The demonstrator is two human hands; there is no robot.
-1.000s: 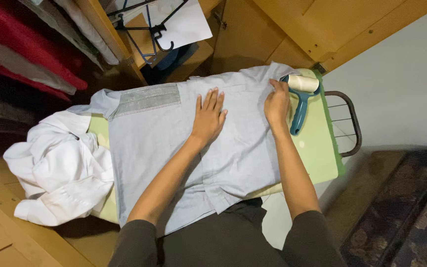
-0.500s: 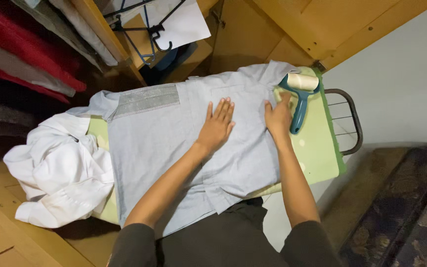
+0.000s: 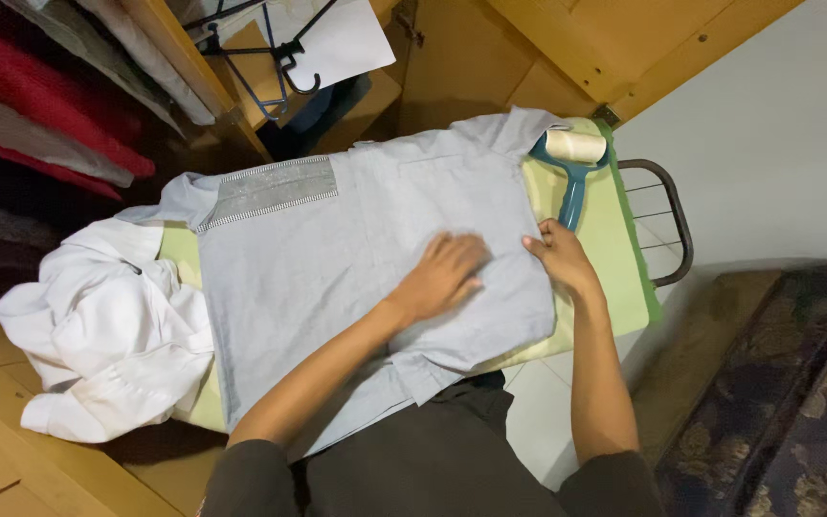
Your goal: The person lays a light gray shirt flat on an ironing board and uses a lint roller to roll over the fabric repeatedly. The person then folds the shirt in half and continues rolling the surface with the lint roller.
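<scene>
My left hand (image 3: 447, 273) lies flat, fingers together, on the pale grey cotton shirt (image 3: 356, 258); my right hand (image 3: 562, 258) pinches its edge just beside, teal-handled lint roller (image 3: 571, 168) beyond.

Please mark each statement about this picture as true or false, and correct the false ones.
1. The left hand lies flat on the light blue shirt. True.
2. The right hand is holding the lint roller. False: it grips the right edge of the shirt; the roller lies apart from it on the ironing board.
3. A white garment is bunched at the left end of the board. True.
4. The lint roller has a red handle. False: its handle is teal.
5. The shirt hangs on a hanger. False: it is spread on the board; the hangers beyond the board's far side carry no shirt.
</scene>
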